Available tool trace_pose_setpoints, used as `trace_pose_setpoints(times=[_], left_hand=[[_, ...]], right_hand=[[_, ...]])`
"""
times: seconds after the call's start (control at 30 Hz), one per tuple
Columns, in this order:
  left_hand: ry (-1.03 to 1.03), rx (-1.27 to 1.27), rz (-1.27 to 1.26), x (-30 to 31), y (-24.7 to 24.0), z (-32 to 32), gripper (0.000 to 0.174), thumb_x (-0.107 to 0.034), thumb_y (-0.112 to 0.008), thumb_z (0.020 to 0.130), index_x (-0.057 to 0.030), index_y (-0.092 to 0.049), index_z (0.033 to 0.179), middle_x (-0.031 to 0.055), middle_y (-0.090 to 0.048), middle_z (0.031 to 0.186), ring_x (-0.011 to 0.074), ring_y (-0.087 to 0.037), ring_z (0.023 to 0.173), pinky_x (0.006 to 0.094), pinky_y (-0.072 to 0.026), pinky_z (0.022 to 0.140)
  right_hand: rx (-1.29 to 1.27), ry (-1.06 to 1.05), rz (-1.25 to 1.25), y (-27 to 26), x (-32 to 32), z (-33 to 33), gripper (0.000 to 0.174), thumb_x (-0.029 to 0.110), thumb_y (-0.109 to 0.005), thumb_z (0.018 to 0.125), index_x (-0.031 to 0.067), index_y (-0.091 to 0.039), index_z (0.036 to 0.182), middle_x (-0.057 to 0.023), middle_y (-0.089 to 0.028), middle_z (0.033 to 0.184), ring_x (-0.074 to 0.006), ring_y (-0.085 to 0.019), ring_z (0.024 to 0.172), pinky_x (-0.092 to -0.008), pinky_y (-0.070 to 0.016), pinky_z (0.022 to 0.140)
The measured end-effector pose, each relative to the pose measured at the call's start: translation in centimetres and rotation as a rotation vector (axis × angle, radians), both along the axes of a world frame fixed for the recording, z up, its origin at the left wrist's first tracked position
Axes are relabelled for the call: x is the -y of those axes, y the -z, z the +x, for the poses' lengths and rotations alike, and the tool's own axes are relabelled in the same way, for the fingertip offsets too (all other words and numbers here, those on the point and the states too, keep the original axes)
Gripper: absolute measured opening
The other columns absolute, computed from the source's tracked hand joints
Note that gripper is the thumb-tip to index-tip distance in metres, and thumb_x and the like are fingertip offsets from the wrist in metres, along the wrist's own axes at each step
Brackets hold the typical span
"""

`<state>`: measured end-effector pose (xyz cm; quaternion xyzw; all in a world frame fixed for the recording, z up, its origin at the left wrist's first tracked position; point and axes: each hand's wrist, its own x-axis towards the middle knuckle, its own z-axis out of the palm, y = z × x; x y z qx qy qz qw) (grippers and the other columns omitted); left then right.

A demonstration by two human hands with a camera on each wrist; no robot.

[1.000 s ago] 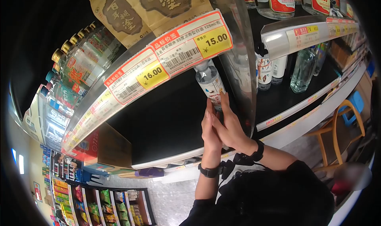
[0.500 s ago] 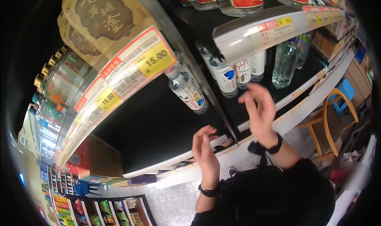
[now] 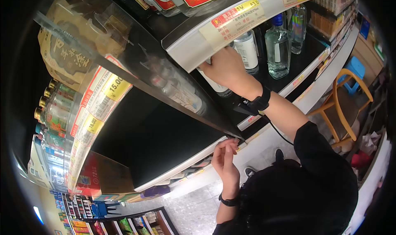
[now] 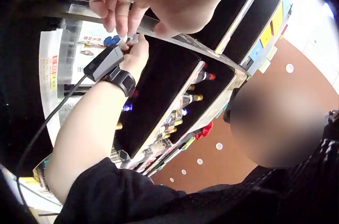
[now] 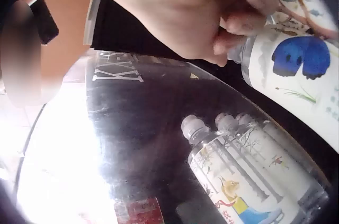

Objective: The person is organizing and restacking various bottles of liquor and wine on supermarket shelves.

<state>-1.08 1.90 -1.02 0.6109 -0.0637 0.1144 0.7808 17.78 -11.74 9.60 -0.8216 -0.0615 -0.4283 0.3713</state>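
My right hand point(image 3: 229, 74) reaches under the price rail of the right-hand shelf. Its curled fingers grip the top of a clear plastic bottle point(image 5: 296, 76), whose white label bears a blue butterfly; the fingers hide its cap. Only the lower part of this bottle shows below the hand in the head view. My left hand point(image 3: 225, 156), holding nothing, hangs by the front shelf edge with its fingers loosely bent. Similar bottles with illustrated labels point(image 5: 233, 181) stand on the other side of the clear divider point(image 3: 169, 98).
Beside the right hand are a white-labelled bottle point(image 3: 246, 51) and a blue-capped glass bottle point(image 3: 278, 49). The overhanging price rail point(image 3: 206, 36) runs close above the hand. Brown paper packages point(image 3: 68, 53) stand at upper left, and a wooden chair point(image 3: 344, 107) is at the right.
Both hands were together at a bottle left of the divider, then came apart. The right hand has moved right onto another bottle; the left drew back to the shelf edge. The view has shifted right.
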Motion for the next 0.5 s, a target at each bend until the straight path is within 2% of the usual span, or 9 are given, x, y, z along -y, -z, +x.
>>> trace_pose_setpoints(times=[0.03,0.1,0.13,0.23,0.3,0.37,0.4,0.43,0.5], left_hand=[[-0.010,0.002,-0.004,0.2,0.1,-0.1,0.034,-0.024,-0.050,0.101,0.0065,-0.064,0.107,0.0130,-0.066,0.099,0.0168,-0.059,0.086,0.0299,-0.0443,0.076],[0.024,0.188,-0.022,0.6,-0.2,-0.1,0.042,-0.032,-0.053,0.099,0.0061,-0.065,0.112,0.0177,-0.066,0.113,0.0235,-0.062,0.103,0.0328,-0.0467,0.086],[0.018,0.197,0.067,0.6,-0.4,-0.2,0.054,-0.042,-0.052,0.097,0.0081,-0.066,0.112,0.0224,-0.065,0.117,0.0304,-0.062,0.109,0.0370,-0.0467,0.093],[0.067,0.284,0.131,1.1,-0.9,-0.1,0.059,-0.046,-0.051,0.096,0.0088,-0.066,0.113,0.0246,-0.063,0.122,0.0342,-0.060,0.116,0.0421,-0.0444,0.101],[0.149,0.247,0.136,1.1,-0.8,0.0,0.067,-0.049,-0.051,0.094,0.0098,-0.063,0.122,0.0288,-0.053,0.137,0.0384,-0.051,0.131,0.0476,-0.0344,0.112],[0.117,0.285,0.135,2.0,-1.3,0.2,0.069,-0.049,-0.051,0.094,0.0094,-0.060,0.128,0.0303,-0.043,0.148,0.0386,-0.042,0.139,0.0491,-0.0276,0.116],[0.191,0.307,0.156,1.9,-1.3,0.5,0.074,-0.050,-0.049,0.094,0.0076,-0.049,0.141,0.0310,-0.027,0.157,0.0397,-0.026,0.148,0.0505,-0.0191,0.119],[0.187,0.309,0.156,2.0,-1.4,0.5,0.074,-0.050,-0.049,0.094,0.0076,-0.049,0.141,0.0310,-0.027,0.157,0.0397,-0.026,0.148,0.0505,-0.0191,0.119],[0.216,0.360,0.253,2.4,-2.1,0.7,0.081,-0.051,-0.047,0.095,0.0057,-0.034,0.151,0.0303,-0.014,0.162,0.0401,-0.013,0.152,0.0510,-0.0132,0.120]], right_hand=[[0.002,-0.010,-0.004,-0.2,0.0,-0.5,0.036,0.037,-0.069,0.089,0.0025,-0.073,0.097,-0.0182,-0.063,0.058,-0.0387,-0.066,0.058,-0.0442,-0.0534,0.056],[-0.132,0.029,-0.016,-0.7,0.1,-2.2,0.034,0.038,-0.068,0.090,0.0050,-0.073,0.098,-0.0167,-0.063,0.058,-0.0378,-0.065,0.058,-0.0445,-0.0524,0.055],[-0.124,0.018,-0.023,-0.6,0.1,-2.8,0.034,0.038,-0.068,0.090,0.0050,-0.073,0.098,-0.0167,-0.063,0.058,-0.0378,-0.065,0.058,-0.0445,-0.0524,0.055],[0.010,-0.058,-0.021,0.2,0.6,-5.1,0.032,0.038,-0.067,0.092,0.0070,-0.072,0.097,-0.0139,-0.061,0.056,-0.0363,-0.064,0.055,-0.0440,-0.0508,0.052],[-0.006,-0.061,0.042,-0.2,0.9,-6.0,0.031,0.038,-0.068,0.092,0.0078,-0.072,0.098,-0.0121,-0.060,0.054,-0.0337,-0.063,0.053,-0.0424,-0.0488,0.050],[-0.035,-0.088,0.047,-0.7,1.1,-6.9,0.029,0.036,-0.069,0.091,0.0082,-0.073,0.098,-0.0116,-0.059,0.053,-0.0318,-0.063,0.051,-0.0403,-0.0477,0.049],[-0.068,-0.100,0.053,-1.0,1.2,-7.3,0.030,0.036,-0.071,0.090,0.0071,-0.073,0.098,-0.0121,-0.059,0.055,-0.0303,-0.063,0.051,-0.0389,-0.0469,0.048],[-0.066,-0.104,0.052,-1.3,1.4,-7.5,0.030,0.036,-0.071,0.090,0.0071,-0.073,0.098,-0.0121,-0.059,0.055,-0.0303,-0.063,0.051,-0.0389,-0.0469,0.048],[-0.077,-0.055,-0.011,-1.4,1.9,-8.1,0.037,0.039,-0.076,0.085,0.0040,-0.073,0.098,-0.0137,-0.064,0.063,-0.0316,-0.065,0.056,-0.0383,-0.0483,0.051]])
